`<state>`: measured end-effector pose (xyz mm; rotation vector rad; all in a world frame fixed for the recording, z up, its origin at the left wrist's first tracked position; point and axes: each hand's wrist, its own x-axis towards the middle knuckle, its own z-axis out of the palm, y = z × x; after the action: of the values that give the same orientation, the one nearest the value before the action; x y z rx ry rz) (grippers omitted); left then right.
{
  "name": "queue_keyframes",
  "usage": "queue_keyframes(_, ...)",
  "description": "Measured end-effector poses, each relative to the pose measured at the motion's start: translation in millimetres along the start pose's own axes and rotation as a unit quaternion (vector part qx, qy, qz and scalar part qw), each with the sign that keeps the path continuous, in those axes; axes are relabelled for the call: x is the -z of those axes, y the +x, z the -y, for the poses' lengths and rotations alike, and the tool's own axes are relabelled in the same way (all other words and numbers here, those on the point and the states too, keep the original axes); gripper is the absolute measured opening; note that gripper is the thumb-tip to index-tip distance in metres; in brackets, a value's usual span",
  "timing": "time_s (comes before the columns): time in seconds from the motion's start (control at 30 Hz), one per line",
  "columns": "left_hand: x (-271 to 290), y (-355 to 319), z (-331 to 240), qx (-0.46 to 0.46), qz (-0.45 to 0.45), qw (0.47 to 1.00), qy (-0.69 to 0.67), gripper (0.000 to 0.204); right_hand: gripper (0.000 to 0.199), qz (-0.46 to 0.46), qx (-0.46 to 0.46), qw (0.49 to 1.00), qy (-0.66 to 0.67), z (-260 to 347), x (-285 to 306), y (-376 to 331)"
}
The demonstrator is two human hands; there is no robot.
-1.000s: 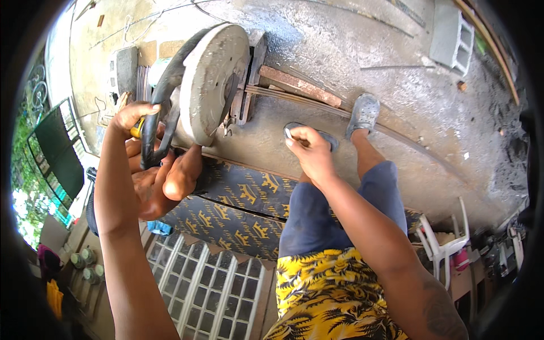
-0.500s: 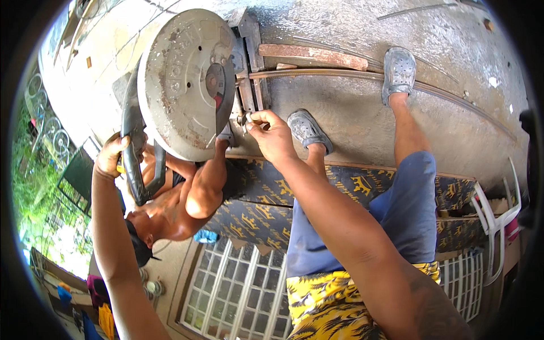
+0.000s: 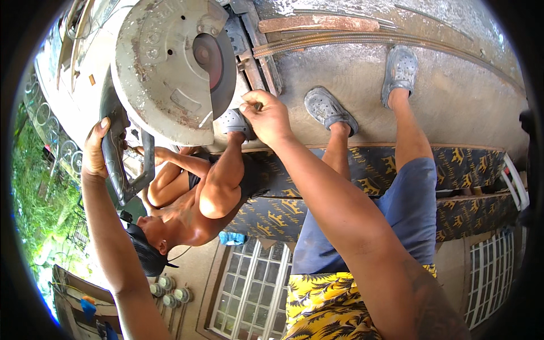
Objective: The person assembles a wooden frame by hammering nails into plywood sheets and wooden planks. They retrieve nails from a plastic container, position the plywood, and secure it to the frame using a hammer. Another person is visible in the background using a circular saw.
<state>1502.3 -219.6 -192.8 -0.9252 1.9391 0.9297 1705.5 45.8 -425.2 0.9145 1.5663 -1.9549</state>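
Note:
A chop saw with a worn grey metal guard [image 3: 153, 73] fills the upper left. Its dark cutting disc [image 3: 225, 85] shows along the guard's right side. My left hand [image 3: 95, 148] is wrapped round the saw's black loop handle [image 3: 113, 150]. Just right of the disc, my right hand [image 3: 267, 118] is closed, thumb and fingers pinched together near the saw's metal base [image 3: 258, 56]. Whatever lies in that pinch is too small to make out. Several thin ribbed steel bars [image 3: 351, 38] run rightward from the base along the floor.
Another person [image 3: 187, 212] crouches beside the saw at left, a grey clog [image 3: 232, 123] close to my right hand. A rusty flat piece [image 3: 317, 24] lies beyond the bars. My own clogs [image 3: 330, 107] stand on the concrete. Dark patterned boards [image 3: 362, 170] lie behind my feet.
The saw's guard and handle appear higher and further left in view, with more of the disc showing. My right hand has shifted slightly upward, still pinched. The other person appears further right.

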Motion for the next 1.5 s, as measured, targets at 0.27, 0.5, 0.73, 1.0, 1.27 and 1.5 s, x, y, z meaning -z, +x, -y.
queue_keyframes(0.27, -17.3, -5.4, 4.4, -0.036, -0.101, 0.994, -0.002, 0.072, 0.021, -0.038, 0.053, 0.997, -0.050, -0.6, -27.0, 0.5)
queue_keyframes(0.5, -26.4, -6.9, 5.8, -0.049, -0.136, 0.990, -0.002, 0.073, 0.019, -0.051, 0.047, 0.996, -0.060, -5.8, -31.2, 0.8)
queue_keyframes(0.73, -25.1, -7.0, 6.5, -0.034, -0.129, 0.991, -0.013, 0.075, 0.017, -0.069, 0.019, 0.995, -0.067, -1.7, -39.0, 1.0)
queue_keyframes(1.0, -19.2, -4.1, 10.8, -0.035, -0.104, 0.994, -0.013, 0.076, 0.015, -0.082, 0.023, 0.993, -0.079, -3.7, -41.8, 0.6)
queue_keyframes(1.27, -16.9, -3.3, 9.0, 0.001, -0.093, 0.995, -0.041, 0.074, 0.016, -0.077, -0.035, 0.995, -0.045, -8.9, -45.3, -0.2)
queue_keyframes(1.5, -22.4, -7.5, 11.4, -0.033, -0.106, 0.993, -0.032, 0.073, 0.015, -0.085, -0.042, 0.995, -0.004, -12.9, -50.0, -0.8)
